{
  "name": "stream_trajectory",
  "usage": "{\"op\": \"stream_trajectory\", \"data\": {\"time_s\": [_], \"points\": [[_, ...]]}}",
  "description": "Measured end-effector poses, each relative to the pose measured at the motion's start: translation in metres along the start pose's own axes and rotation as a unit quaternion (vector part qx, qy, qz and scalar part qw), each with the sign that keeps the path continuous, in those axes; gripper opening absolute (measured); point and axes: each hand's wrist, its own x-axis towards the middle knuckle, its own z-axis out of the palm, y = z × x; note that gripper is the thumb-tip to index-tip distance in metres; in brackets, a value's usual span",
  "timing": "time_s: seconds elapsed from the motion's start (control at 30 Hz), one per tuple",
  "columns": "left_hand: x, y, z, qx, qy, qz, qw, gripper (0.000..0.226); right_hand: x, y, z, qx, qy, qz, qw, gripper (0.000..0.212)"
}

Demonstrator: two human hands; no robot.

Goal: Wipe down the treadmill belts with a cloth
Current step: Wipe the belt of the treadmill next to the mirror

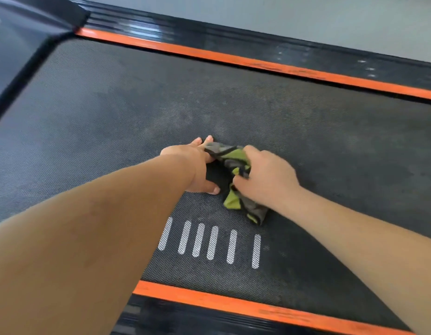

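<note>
Both bare arms reach forward and meet in the middle. The left hand [197,165] lies flat, palm down, with its fingers straight and its thumb stuck out to the side. The right hand [265,177] is just beside it, knuckles up, fingers curled tight round a bunched cloth [233,155]. The two hands nearly touch.
</note>
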Motion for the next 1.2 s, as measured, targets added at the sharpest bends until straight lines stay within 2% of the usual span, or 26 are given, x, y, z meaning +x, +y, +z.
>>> {"op": "stream_trajectory", "data": {"time_s": [0.07,0.13,0.27,0.33,0.4,0.53,0.6,0.63,0.7,0.77,0.8,0.9,1.0,1.07,1.13,1.2], "points": [[-0.002,0.002,0.000,-0.001,-0.002,-0.010,1.000,0.107,-0.008,-0.005,0.003,-0.002,-0.012,-0.030,0.999,0.044],[-0.001,0.002,0.000,0.003,-0.001,-0.002,1.000,0.104,-0.002,0.003,-0.001,-0.011,-0.002,-0.015,1.000,0.044],[0.003,0.001,0.003,0.010,0.002,0.007,1.000,0.106,0.025,0.049,-0.014,0.006,0.055,0.140,0.989,0.043],[0.004,0.001,0.004,0.008,0.004,0.009,1.000,0.107,0.027,0.055,-0.016,0.011,0.067,0.174,0.982,0.046],[0.005,0.000,0.005,0.002,0.004,0.012,1.000,0.108,0.016,0.038,-0.012,-0.004,0.068,0.135,0.988,0.038],[0.007,0.000,0.007,0.003,0.020,0.014,1.000,0.113,-0.032,-0.011,0.006,-0.028,-0.046,-0.049,0.997,0.041],[0.006,0.001,0.007,0.001,0.025,0.013,1.000,0.113,-0.030,0.005,-0.003,-0.050,-0.040,-0.067,0.996,0.042],[0.006,0.001,0.007,-0.002,0.024,0.012,1.000,0.112,-0.021,0.023,-0.009,-0.062,-0.024,-0.034,0.997,0.042],[0.006,0.000,0.008,-0.004,0.020,0.009,1.000,0.109,0.003,0.068,-0.025,-0.063,0.009,0.090,0.994,0.040],[0.008,-0.001,0.010,-0.003,0.023,0.012,1.000,0.108,0.017,0.100,-0.038,-0.034,0.036,0.213,0.976,0.044],[0.009,-0.002,0.010,-0.003,0.024,0.014,1.000,0.108,0.020,0.103,-0.038,-0.030,0.042,0.239,0.970,0.047],[0.010,-0.003,0.010,-0.003,0.025,0.020,0.999,0.108,0.011,0.057,-0.023,-0.033,0.056,0.208,0.976,0.045],[0.011,-0.004,0.011,-0.008,0.033,0.016,0.999,0.108,-0.015,-0.011,0.000,0.037,-0.005,0.126,0.991,0.052],[0.011,-0.003,0.012,-0.021,0.039,0.007,0.999,0.112,-0.039,-0.040,0.010,0.037,-0.034,0.069,0.996,0.057],[0.006,-0.001,0.012,-0.029,0.041,0.002,0.999,0.113,-0.051,-0.044,0.010,0.040,-0.048,0.052,0.997,0.058],[-0.005,0.006,0.014,-0.024,0.064,0.009,0.998,0.105,-0.047,-0.030,0.002,0.038,-0.077,0.070,0.994,0.060]]}}
